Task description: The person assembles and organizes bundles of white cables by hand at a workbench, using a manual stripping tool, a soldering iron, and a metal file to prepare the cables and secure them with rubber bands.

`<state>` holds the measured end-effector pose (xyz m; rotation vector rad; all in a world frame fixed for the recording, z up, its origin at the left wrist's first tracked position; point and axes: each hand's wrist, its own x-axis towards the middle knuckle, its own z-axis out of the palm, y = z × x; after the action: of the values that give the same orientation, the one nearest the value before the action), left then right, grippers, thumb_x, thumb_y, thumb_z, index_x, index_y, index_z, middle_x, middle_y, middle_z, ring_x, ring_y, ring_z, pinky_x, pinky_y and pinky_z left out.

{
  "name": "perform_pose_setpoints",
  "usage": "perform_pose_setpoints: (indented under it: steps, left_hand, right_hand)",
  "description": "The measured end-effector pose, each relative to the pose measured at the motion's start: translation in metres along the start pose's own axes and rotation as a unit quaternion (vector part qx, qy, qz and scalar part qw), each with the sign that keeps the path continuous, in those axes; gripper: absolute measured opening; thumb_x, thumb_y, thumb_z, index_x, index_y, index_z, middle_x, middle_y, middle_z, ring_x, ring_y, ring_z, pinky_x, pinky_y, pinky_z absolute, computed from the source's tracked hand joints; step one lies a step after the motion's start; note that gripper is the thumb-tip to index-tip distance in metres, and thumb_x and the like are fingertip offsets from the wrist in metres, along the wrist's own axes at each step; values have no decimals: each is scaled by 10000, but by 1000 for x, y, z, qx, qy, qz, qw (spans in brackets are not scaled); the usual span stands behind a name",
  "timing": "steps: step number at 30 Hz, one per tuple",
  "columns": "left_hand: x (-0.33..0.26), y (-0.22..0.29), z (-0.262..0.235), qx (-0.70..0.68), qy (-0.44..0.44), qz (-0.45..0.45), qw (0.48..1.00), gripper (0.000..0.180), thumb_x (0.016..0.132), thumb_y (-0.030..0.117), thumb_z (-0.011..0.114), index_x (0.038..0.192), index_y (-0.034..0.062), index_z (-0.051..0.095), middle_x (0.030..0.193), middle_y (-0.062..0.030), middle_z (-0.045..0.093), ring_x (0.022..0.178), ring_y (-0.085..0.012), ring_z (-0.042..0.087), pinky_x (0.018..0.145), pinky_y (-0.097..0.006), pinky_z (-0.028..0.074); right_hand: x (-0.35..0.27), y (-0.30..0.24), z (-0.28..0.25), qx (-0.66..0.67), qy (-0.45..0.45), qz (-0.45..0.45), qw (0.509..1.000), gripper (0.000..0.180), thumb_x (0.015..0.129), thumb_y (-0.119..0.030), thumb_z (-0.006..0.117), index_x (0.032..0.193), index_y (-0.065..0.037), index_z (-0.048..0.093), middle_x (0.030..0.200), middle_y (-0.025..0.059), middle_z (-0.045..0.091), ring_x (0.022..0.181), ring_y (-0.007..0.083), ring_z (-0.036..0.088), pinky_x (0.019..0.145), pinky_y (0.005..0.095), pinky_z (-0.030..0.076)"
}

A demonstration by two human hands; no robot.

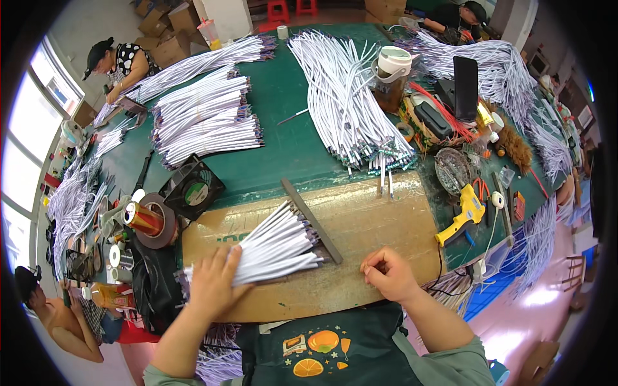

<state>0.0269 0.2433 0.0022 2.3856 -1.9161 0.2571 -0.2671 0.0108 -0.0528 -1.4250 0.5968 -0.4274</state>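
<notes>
A fanned bundle of white cables lies on the brown board in front of me. My left hand is wrapped over its left end, fingers on the far side and thumb on the near side. The cables' dark tips, at the right end, meet a grey metal bar lying aslant on the board. To the right of the bar, my right hand rests at the board's near edge. Its fingers are curled in, and I see nothing between them.
Stacked cable bundles and a long loose pile cover the far table. On the left stand a black fan and a can. A yellow glue gun and an ashtray lie right. Other people work around the table.
</notes>
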Motion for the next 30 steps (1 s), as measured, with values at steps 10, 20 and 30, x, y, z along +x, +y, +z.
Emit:
perform_pose_setpoints:
  steps: [10, 20, 30]
  left_hand:
    - [-11, 26, 9, 16, -33, -79, 996, 928, 754, 580, 680, 1431, 40, 346, 1457, -294, 333, 1338, -471, 324, 1092, -598, 208]
    - [5, 32, 15, 20, -44, -179, 983, 945, 740, 451, 702, 1477, 28, 288, 1522, -251, 249, 1416, -437, 198, 1161, -548, 101]
    - [-8, 53, 4, 19, -45, -159, 986, 818, 812, 427, 635, 1459, 27, 336, 1541, -248, 223, 1433, -434, 179, 1156, -561, 98]
  right_hand:
    - [-6, 6, -2, -8, 55, -65, 996, 104, 843, -47, 643, 883, -39, 547, 863, 38, 649, 701, 65, 569, 626, 236, 479]
    - [-13, -22, -24, 20, 82, -75, 994, 111, 846, -6, 624, 878, -47, 526, 894, 59, 617, 822, 123, 587, 730, 268, 489]
    - [-126, -37, -247, -332, 613, -23, 717, 67, 774, -55, 619, 803, -24, 567, 691, 76, 617, 614, 166, 601, 598, 307, 494]
